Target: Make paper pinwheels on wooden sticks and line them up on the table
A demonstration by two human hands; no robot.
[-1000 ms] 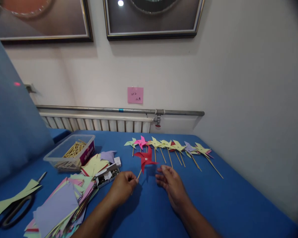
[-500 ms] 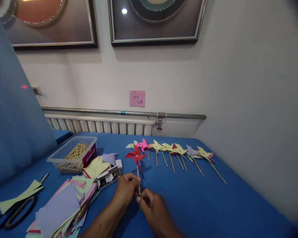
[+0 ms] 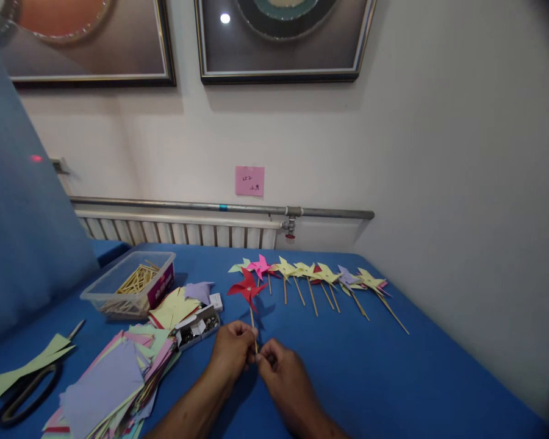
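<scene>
A red paper pinwheel on a thin wooden stick stands upright between my hands. My left hand has its fingers closed round the stick below the vanes. At the stick's lower end, the thumb and fingers of my right hand pinch it. Behind it, several finished-looking pinwheels in yellow, pink, red, purple and green lie in a row, sticks toward me. Left of my hands is a small open box of shiny metal pins, with a small white box beside it.
A clear plastic tub of wooden sticks stands at the back left. Nearer are a stack of coloured paper, cut yellow pieces and black-handled scissors under green paper. A wall and radiator border the blue table.
The view has shifted slightly, so everything sits a little further left. My right hand has come slightly up against the stick's lower end; my left hand keeps its hold.
</scene>
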